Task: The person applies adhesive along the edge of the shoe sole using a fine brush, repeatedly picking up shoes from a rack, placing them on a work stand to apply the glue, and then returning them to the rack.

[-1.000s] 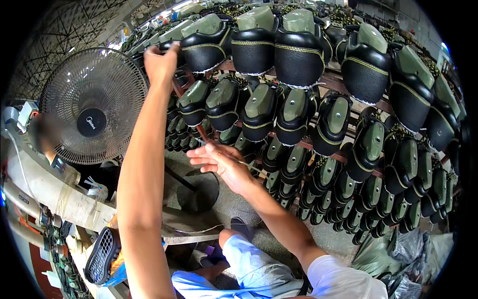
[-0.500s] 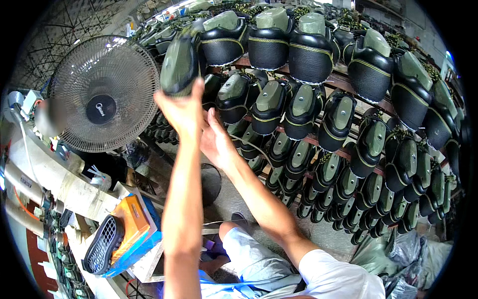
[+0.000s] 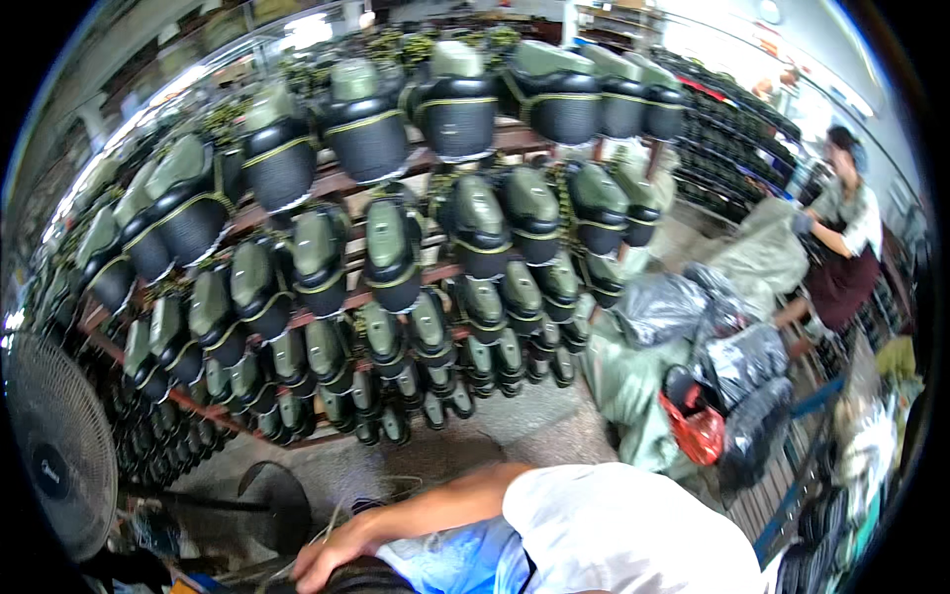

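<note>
My right hand (image 3: 334, 554) is low in the view, left of the middle, with its forearm reaching across from a white sleeve. Its fingers bend down around the end of a dark object (image 3: 364, 577), whose kind is cut off by the lower edge. My left hand is out of the picture. Ahead, black shoe uppers (image 3: 393, 238) with yellow stitching sit on green lasts, hanging toe-down in several rows on a rack (image 3: 515, 137).
A standing fan (image 3: 61, 445) is at the left edge, and its round base (image 3: 275, 505) rests on the floor. Black bags (image 3: 747, 361), a red bag (image 3: 695, 426) and pale green sacks (image 3: 633, 396) lie to the right. Beyond them, a person (image 3: 841, 228) handles a sack.
The view has swung right, bringing the bags and the person in. My right hand has come down to the lower edge. My left hand and the shoe it held up have left the picture.
</note>
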Motion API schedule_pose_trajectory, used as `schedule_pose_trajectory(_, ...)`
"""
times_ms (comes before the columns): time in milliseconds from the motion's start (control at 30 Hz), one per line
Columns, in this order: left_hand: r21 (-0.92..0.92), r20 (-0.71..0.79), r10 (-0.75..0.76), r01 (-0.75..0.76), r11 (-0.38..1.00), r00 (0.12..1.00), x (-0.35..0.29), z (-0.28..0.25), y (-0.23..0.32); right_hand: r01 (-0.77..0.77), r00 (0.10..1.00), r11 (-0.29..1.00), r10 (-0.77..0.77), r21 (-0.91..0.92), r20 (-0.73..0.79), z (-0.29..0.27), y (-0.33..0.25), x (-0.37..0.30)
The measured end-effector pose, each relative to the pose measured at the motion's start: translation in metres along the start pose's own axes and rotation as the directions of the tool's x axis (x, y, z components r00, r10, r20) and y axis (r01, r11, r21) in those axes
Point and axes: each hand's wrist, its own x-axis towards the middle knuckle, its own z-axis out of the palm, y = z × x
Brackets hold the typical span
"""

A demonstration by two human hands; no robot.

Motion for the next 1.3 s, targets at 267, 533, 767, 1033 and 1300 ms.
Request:
schedule_pose_trajectory(267,-0.203,0.544,-0.645,0.830,0.519,0.537,-0.201,-0.052,-0.004,-0.016,0.857,0.890,0.247,-0.456,0.453,0.106,-0.045,0.133)
schedule_pose_trajectory(533,0.068,-0.111,-0.939,0.945,0.320,0.326,-0.269,-0.051,0.004,0.439,0.809,0.453,-0.575,-0.776,0.122,0.099,-0.043,0.279)
schedule_pose_trajectory(767,0.081,0.114,-0.932,0.932,0.354,0.344,-0.279,-0.036,-0.064,0.487,0.860,0.481,-0.409,-0.729,0.305,0.086,-0.023,0.302)
schedule_pose_trajectory(1033,-0.128,0.215,-0.780,0.808,0.575,0.588,-0.238,0.018,-0.111,0.394,0.918,0.651,-0.252,-0.648,0.305,0.086,-0.031,0.314)
schedule_pose_trajectory(1300,-0.167,0.386,-0.752,0.843,0.512,0.533,-0.245,0.035,-0.135,0.327,0.945,0.623,-0.222,-0.711,0.240,0.084,-0.038,0.318)
